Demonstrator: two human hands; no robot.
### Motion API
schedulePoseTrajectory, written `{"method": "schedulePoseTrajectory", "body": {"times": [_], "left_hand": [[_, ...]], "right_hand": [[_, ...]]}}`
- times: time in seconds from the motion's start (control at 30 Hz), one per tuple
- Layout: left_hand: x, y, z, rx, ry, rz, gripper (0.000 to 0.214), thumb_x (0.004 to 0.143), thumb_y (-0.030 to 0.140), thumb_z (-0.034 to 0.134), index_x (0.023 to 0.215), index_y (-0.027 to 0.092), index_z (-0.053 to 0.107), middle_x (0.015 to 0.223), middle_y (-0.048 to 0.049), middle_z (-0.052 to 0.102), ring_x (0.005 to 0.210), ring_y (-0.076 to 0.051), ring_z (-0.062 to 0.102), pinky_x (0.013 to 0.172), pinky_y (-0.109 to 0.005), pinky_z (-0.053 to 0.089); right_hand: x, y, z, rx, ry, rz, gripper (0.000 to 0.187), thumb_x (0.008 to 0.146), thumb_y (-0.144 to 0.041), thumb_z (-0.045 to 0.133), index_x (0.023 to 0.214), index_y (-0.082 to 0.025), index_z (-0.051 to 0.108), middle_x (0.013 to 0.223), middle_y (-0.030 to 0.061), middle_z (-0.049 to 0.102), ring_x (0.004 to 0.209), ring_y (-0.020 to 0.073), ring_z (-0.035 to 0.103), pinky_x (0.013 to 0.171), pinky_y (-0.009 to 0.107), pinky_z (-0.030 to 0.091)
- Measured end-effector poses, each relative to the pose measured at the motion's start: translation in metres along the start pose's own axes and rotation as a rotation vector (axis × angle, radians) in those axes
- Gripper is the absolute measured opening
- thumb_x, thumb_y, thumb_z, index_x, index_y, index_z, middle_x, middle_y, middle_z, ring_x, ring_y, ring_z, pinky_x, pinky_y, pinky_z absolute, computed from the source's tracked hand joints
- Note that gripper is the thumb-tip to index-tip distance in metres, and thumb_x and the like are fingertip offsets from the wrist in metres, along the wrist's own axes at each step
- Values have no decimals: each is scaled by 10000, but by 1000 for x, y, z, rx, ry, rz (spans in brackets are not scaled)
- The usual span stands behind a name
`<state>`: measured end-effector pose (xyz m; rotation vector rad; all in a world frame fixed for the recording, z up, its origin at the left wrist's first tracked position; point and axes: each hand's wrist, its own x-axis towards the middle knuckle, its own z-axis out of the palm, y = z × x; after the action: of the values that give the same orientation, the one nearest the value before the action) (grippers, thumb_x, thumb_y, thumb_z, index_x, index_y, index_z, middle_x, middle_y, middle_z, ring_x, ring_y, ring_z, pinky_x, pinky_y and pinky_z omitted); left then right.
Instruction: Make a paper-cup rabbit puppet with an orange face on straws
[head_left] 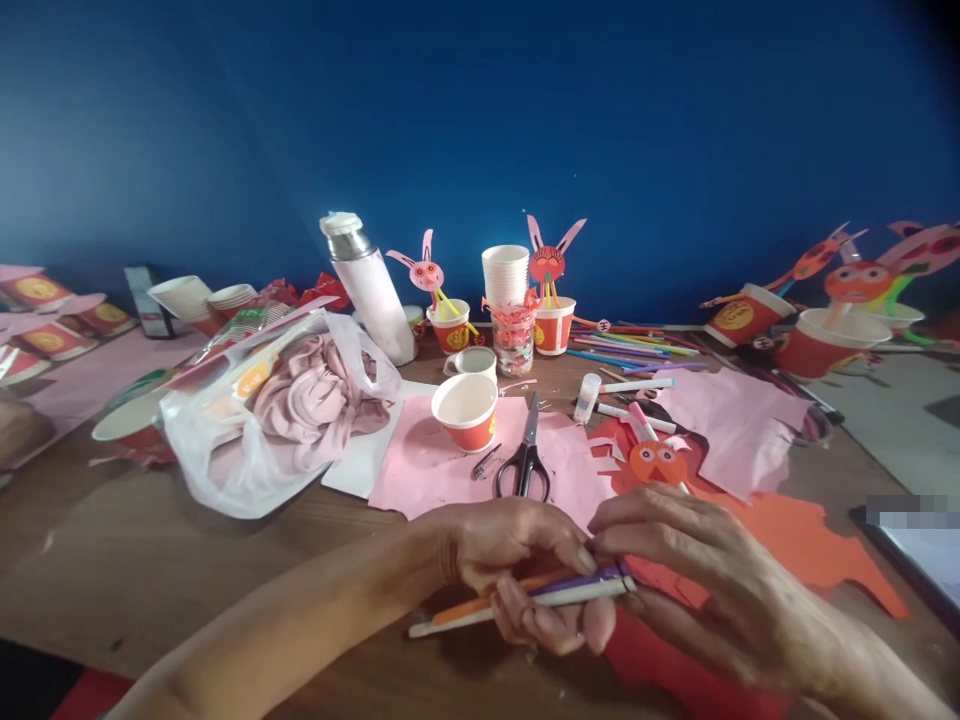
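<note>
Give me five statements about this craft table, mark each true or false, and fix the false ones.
1. The left hand holds sticks. True.
2. The scissors lie on blue paper. False: the scissors lie on pink paper.
3. In the picture, the cup stack is between the pink rabbit and the red rabbit. True.
4. The bag is right of the scissors. False: the bag is to their left.
5. The clippers lie beside the scissors. True.

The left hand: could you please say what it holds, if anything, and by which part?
The left hand holds a slim white, orange and purple bundle from its middle rightward.
</note>
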<state>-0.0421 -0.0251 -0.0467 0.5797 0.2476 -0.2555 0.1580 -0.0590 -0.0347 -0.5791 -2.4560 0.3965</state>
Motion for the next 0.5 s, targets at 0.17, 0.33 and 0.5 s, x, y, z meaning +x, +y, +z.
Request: {"method": "schedulePoseTrajectory", "body": {"times": [0.17,0.33,0.5], "left_hand": [[2,-3,-2,-28,-34,-22,312,723,313,427,666,95,643,383,18,397,189,-58,197,210,-185,129],[3,-6,-3,-48,-10,-46,300,689,321,451,630,104,649,359,9,392,191,-64,204,202,-182,134],[5,-8,-7,-52,-9,-88,290,635,351,492,616,115,661,357,-14,448,196,-82,270,201,-190,197]], "right_hand": [[1,1,0,77,-42,16,262,831,-139,506,1080,-218,516,950,70,623,836,161,588,709,288,475],[1,6,1,32,-39,-13,195,844,-156,512,1026,-215,550,887,58,644,761,145,595,662,269,464],[-3,7,4,-49,-40,-13,163,870,-206,464,940,-215,611,761,55,659,670,155,597,597,268,451]]}}
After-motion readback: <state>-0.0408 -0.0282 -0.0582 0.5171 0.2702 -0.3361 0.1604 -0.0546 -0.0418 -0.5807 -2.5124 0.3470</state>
